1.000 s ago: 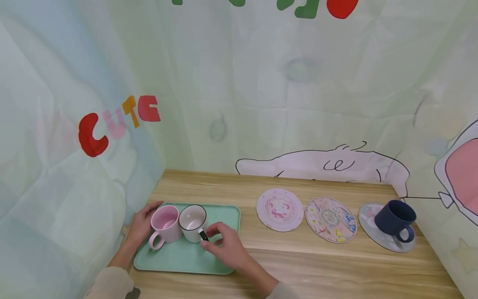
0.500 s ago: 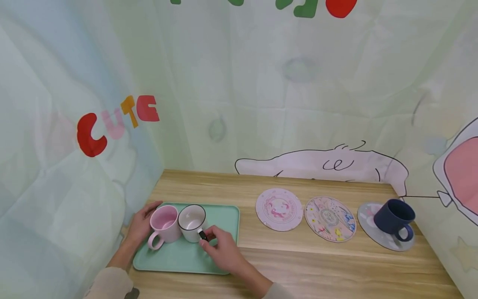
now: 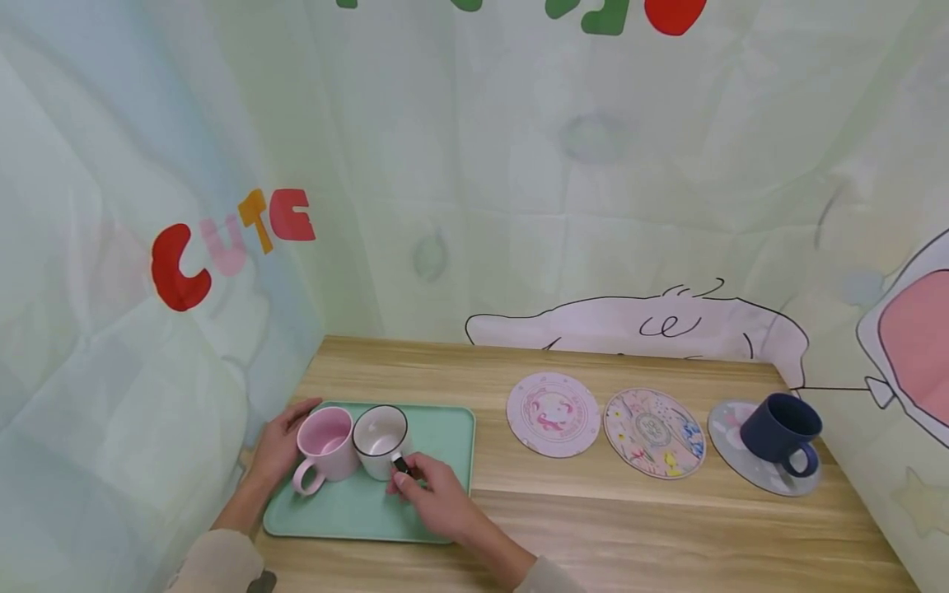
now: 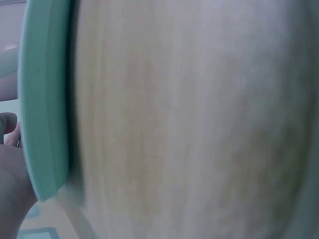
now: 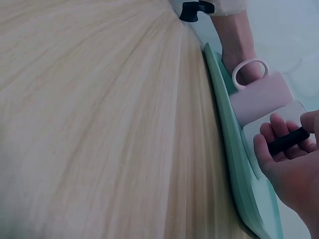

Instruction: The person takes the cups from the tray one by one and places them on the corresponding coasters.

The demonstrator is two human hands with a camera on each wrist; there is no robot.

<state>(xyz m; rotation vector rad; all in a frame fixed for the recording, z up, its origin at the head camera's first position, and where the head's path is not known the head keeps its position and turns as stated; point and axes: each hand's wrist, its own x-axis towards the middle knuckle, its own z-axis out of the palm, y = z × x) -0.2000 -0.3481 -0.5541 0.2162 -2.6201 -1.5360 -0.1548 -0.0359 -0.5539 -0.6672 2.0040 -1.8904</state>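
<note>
My right hand (image 3: pixel 442 500) pinches the black handle (image 5: pixel 289 141) of a white mug with a dark rim (image 3: pixel 381 434). In the right wrist view its fingers curl round that handle. The white mug stands upright on a mint-green tray (image 3: pixel 341 515). Just left of it is a pink mug (image 3: pixel 326 445), also upright, its handle turned toward the front left. My left hand (image 3: pixel 278 445) rests at the tray's left edge beside the pink mug, its fingers pointing to the far left corner and partly hidden by that mug.
Right of the tray, two round patterned coasters, one pink (image 3: pixel 553 414) and one floral (image 3: pixel 656 434), lie on the wooden table (image 3: pixel 667 535). Farther right, a navy mug (image 3: pixel 780 428) stands on a grey coaster (image 3: pixel 730 449). Printed cloth walls (image 3: pixel 474 206) enclose the back and sides.
The thumb and fingers of my right hand have closed in on the white mug's handle. Both mugs, the tray and my left hand stay in place.
</note>
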